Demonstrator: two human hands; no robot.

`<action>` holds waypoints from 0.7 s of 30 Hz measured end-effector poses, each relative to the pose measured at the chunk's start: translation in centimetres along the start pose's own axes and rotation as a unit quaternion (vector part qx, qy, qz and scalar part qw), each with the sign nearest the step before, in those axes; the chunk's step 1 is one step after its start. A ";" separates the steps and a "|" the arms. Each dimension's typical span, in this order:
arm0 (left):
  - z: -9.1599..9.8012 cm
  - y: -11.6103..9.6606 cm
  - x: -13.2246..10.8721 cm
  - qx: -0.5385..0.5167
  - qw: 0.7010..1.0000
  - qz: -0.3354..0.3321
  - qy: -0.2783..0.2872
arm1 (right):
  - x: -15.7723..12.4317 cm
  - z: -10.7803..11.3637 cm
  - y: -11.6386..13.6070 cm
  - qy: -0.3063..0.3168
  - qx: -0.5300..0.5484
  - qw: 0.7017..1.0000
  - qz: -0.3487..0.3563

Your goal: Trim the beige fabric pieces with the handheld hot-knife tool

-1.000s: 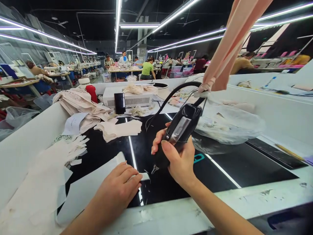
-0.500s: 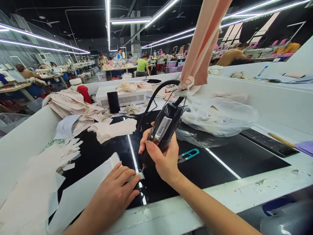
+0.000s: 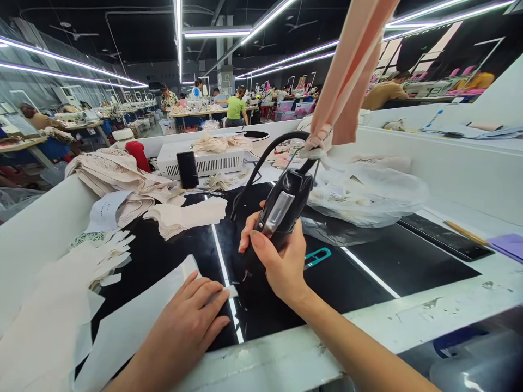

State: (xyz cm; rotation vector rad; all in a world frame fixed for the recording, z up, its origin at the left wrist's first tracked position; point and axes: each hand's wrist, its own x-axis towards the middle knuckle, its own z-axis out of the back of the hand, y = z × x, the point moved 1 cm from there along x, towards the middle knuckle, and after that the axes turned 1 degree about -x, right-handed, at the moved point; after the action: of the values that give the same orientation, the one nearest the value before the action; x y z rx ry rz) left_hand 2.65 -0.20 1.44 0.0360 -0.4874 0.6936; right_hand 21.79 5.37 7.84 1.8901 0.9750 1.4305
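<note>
My right hand [image 3: 278,261] is wrapped round a black corded hand tool [image 3: 281,209], held tilted with its small tip pointing down near the glossy black table [image 3: 368,272]. A pink strap [image 3: 347,76] hangs from above and is tied to the tool's top. My left hand [image 3: 192,321] lies flat, fingers stretched, pressing a long white strip [image 3: 134,321] onto the table; the strip's end sits just under the tool tip. Teal thread snips [image 3: 316,257] lie right of my right hand.
Stacks of cream fabric pieces [image 3: 188,214] and folded cloth [image 3: 110,169] lie at the left. A white box unit [image 3: 204,160] with a phone leaning on it stands behind. A clear plastic bag [image 3: 368,193] sits at the right. Other people work at distant tables.
The tool tip came down to the strip's end half a second ago and has now lifted slightly. My left hand stays pressed on the strip.
</note>
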 end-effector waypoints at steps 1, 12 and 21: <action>0.0 0.0 0.0 0.000 1.000 0.000 0.001 | 0.0 0.0 0.0 -0.004 0.004 1.000 0.000; -0.1 0.0 0.1 0.003 1.000 -0.003 0.006 | 0.0 -0.7 -0.7 -0.003 0.000 1.000 -0.005; 0.0 -0.3 0.2 0.004 1.000 0.006 0.015 | -0.2 -0.3 -0.3 0.004 -0.011 1.000 -0.005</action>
State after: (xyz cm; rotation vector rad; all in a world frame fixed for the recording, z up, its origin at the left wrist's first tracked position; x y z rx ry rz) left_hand 2.94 -0.33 1.54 0.0311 -0.4560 0.7072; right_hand 21.37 5.34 7.58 1.8631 0.9667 1.4380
